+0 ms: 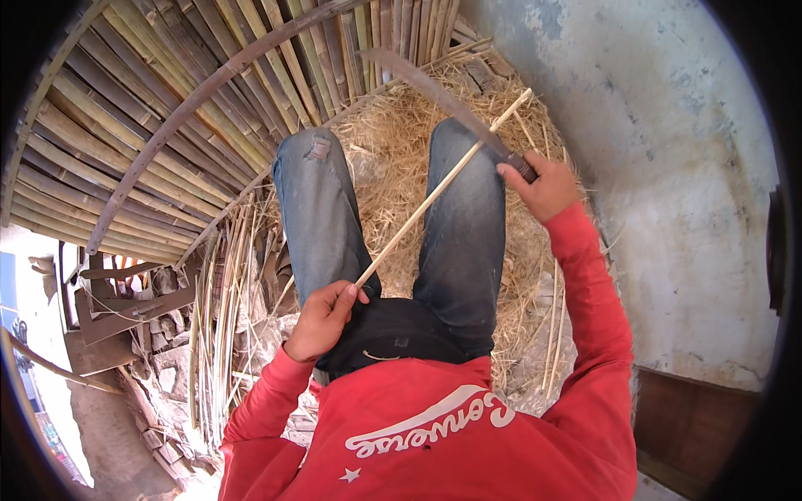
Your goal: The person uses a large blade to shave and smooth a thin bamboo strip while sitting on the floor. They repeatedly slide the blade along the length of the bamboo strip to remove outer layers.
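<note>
My left hand (326, 319) is closed around the near end of a thin, pale bamboo strip (426, 203), close to my lap. The strip slants away to the upper right, passing over my right thigh. In my right hand (547, 187) is the dark handle of a long machete (447, 98), gripped in closed fingers. Its brownish blade points to the far left and crosses the strip near the strip's far end. Blade and strip appear to touch there, though I cannot tell how firmly.
Straw-coloured shavings (380, 125) cover the ground between and around my legs. A slatted bamboo panel (167, 108) fills the far left. Long split strips (219, 309) lie at my left. A worn, pale wall (677, 192) rises at my right, with a brown board (693, 426) below it.
</note>
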Demonstrator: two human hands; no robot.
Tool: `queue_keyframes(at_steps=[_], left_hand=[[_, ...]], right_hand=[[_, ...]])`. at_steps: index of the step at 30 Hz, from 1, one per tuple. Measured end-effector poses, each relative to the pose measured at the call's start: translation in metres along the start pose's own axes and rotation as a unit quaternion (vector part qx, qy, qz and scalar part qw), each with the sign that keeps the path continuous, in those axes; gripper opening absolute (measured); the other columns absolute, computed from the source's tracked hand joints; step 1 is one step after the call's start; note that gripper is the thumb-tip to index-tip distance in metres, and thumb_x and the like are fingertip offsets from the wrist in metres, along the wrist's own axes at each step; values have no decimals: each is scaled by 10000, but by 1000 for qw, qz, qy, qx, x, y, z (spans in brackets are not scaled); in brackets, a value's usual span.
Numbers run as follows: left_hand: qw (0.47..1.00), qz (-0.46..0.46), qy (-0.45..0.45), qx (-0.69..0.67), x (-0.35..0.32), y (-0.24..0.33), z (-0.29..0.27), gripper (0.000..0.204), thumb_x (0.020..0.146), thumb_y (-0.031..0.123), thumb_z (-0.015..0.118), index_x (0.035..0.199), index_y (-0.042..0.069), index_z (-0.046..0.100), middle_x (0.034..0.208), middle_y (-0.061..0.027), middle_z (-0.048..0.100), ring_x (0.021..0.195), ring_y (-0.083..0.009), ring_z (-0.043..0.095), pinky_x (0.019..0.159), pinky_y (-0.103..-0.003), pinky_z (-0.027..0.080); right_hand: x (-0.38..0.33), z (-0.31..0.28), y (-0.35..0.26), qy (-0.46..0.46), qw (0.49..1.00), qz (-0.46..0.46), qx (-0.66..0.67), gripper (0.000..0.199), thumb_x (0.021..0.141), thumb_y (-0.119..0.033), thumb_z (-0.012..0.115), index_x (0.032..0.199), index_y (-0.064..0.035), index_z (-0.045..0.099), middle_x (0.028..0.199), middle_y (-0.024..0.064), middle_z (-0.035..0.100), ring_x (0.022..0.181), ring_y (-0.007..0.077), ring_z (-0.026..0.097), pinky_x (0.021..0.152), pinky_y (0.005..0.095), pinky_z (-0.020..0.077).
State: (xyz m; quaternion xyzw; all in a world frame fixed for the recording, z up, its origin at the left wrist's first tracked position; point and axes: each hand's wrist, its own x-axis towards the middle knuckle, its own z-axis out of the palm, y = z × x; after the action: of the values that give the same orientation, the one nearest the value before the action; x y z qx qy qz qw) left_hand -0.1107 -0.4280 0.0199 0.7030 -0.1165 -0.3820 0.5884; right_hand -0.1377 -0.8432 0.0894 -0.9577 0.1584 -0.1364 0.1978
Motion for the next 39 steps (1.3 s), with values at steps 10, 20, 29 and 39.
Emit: queue_keyframes(at_steps=[10, 20, 29, 39], left_hand=[[1000, -23, -3, -2, -17, 12, -10, 342, 1136, 285, 487, 1011, 35, 684, 621, 73, 404, 573, -26, 355, 527, -233, 295], [998, -45, -35, -16, -6, 13, -16, 362, 1143, 303, 462, 1028, 34, 673, 604, 75, 395, 544, -24, 340, 509, -229, 273], [999, -37, -1, 30, -10, 8, -31, 361, 1140, 297, 472, 1010, 35, 684, 601, 74, 406, 537, -21, 345, 503, -238, 279], [998, -11, -16, 55, 6, 17, -31, 367, 1132, 312, 492, 1009, 30, 692, 605, 62, 430, 555, -33, 381, 522, -246, 313]], right_hand=[[20, -3, 46, 62, 995, 29, -67, 497, 869, -597, 757, 873, -106, 677, 662, 141, 650, 617, 386, 651, 578, 460, 502], [-1, 6, 16, 0, 991, -115, -69, 522, 869, -609, 747, 884, -90, 692, 652, 130, 640, 637, 376, 647, 623, 467, 513], [76, -15, 128, 164, 970, 177, 27, 607, 907, -605, 724, 815, -5, 718, 619, 89, 592, 581, 197, 567, 596, 374, 451], [45, 1, 38, 128, 966, 159, 161, 563, 920, -540, 751, 759, -3, 691, 597, -14, 509, 581, 109, 424, 554, 334, 373]])
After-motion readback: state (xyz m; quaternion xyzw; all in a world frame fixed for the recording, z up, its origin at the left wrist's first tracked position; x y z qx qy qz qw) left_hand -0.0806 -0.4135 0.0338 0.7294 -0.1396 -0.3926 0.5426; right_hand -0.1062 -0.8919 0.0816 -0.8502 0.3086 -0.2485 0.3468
